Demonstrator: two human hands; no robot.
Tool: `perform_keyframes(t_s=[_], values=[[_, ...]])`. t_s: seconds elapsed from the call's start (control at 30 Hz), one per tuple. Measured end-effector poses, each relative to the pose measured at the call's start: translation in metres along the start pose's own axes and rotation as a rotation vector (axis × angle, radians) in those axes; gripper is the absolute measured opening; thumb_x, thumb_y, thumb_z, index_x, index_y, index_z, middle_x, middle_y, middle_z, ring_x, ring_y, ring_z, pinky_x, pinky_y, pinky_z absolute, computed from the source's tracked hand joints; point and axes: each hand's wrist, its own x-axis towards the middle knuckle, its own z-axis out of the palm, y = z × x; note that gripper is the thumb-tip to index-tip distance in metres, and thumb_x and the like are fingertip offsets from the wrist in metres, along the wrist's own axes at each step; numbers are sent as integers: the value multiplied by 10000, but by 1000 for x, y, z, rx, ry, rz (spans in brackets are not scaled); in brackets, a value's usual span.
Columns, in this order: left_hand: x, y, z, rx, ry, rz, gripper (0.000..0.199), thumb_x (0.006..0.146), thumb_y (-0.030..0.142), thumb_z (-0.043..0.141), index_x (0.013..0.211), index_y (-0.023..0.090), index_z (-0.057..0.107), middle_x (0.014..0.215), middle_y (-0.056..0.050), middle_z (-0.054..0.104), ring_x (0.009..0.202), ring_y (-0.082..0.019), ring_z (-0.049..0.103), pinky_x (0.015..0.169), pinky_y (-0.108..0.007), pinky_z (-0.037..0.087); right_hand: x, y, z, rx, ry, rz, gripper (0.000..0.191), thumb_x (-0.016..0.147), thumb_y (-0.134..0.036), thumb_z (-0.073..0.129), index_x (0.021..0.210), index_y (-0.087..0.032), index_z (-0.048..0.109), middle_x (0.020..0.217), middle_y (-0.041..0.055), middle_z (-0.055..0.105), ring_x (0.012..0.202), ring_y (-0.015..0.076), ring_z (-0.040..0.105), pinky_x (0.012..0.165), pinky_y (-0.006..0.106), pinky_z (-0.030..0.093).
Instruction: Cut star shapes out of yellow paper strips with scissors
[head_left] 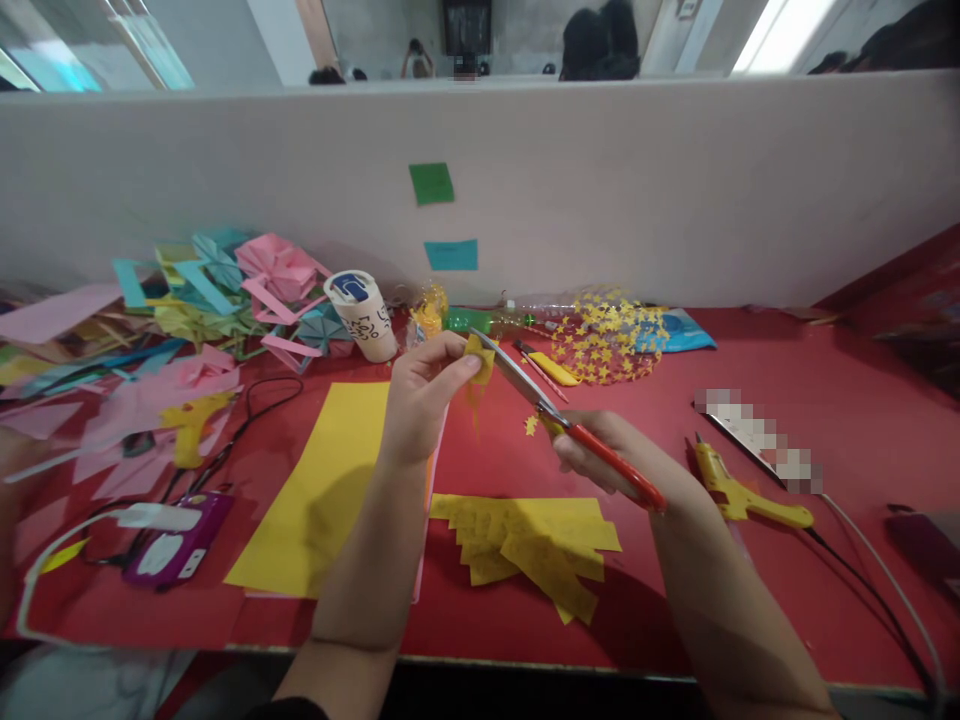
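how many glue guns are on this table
2. One glue gun is left, by the pink paper; the other is right of the right hand. Paper may hide more.

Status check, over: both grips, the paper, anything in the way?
Left grip pinching small yellow paper piece. Right grip holding red-handled scissors, blades beside the paper. In the way: left thumb, close to the blades.

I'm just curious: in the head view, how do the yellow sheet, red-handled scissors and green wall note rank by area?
1. Yellow sheet, though partly covered
2. Red-handled scissors
3. Green wall note, seemingly farther away
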Motion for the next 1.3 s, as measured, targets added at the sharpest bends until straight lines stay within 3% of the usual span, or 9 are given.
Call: perform_keyframes(t_s=[0.2, 0.33, 0.4, 0.47, 0.57, 0.63, 0.93, 1.1, 1.3], values=[[2, -2, -4, 11, 11, 7, 142, 761, 241, 666, 627, 205, 635, 612, 11, 529, 591, -113, 467, 566, -252, 410, 1, -1, -4, 1, -8, 27, 445, 797, -588, 582, 620, -230, 386, 472, -75, 378, 390, 69, 331, 384, 223, 239], [2, -2, -3, 73, 201, 119, 35, 760, 233, 684, 776, 212, 660, 749, 2, 610, 689, -120, 558, 642, -242, 467, 3, -2, -1, 98, 44, 113, 490, 774, -662, 585, 631, -236, 390, 434, -83, 364, 360, 71, 324, 373, 233, 273], [-1, 2, -2, 79, 246, 175, 46, 779, 247, 681, 767, 212, 654, 703, 13, 601, 648, -107, 554, 616, -231, 461, 5, 0, 2, 126, 103, 118, 495, 777, -679, 583, 647, -240, 394, 419, -90, 358, 354, 76, 330, 402, 250, 333], [-5, 7, 1, 67, 125, 112, 172, 823, 329, 654, 700, 208, 652, 576, 24, 557, 524, -94, 501, 513, -228, 418, 7, 4, 5, 143, 147, 113, 485, 790, -673, 580, 666, -242, 397, 413, -98, 354, 349, 76, 328, 448, 269, 390], [-10, 10, 10, 62, -247, -132, 386, 849, 510, 605, 630, 197, 658, 492, 2, 562, 442, -95, 478, 441, -242, 384, 8, 6, 9, 161, 153, 110, 493, 784, -687, 573, 676, -241, 393, 421, -102, 358, 348, 74, 327, 476, 280, 415], [-11, 7, 18, 48, -324, -221, 456, 827, 589, 601, 610, 191, 643, 479, -2, 559, 438, -95, 481, 444, -246, 392, 7, 4, 10, 170, 126, 97, 503, 771, -699, 571, 678, -239, 391, 433, -103, 358, 356, 71, 324, 479, 277, 411], [-11, -1, 23, -96, 116, -48, 398, 843, 512, 630, 608, 205, 535, 509, 34, 509, 461, -79, 453, 461, -230, 391, 0, -6, 8, 119, 69, 78, 493, 781, -672, 566, 655, -242, 361, 476, -95, 345, 399, 71, 314, 432, 250, 278], [-8, 0, 19, -147, 170, -12, 259, 847, 328, 647, 643, 195, 559, 527, 45, 533, 469, -63, 486, 469, -203, 401, 1, -6, 8, 33, 59, 20, 485, 796, -657, 562, 647, -235, 374, 523, -76, 370, 437, 80, 345, 445, 246, 278], [-3, -2, 14, -142, 213, 8, 161, 779, 262, 650, 649, 186, 592, 513, 50, 543, 443, -60, 483, 430, -189, 388, 2, -2, 7, -50, 19, 19, 405, 839, -547, 552, 663, -226, 379, 563, -66, 383, 470, 86, 370, 462, 239, 274]])
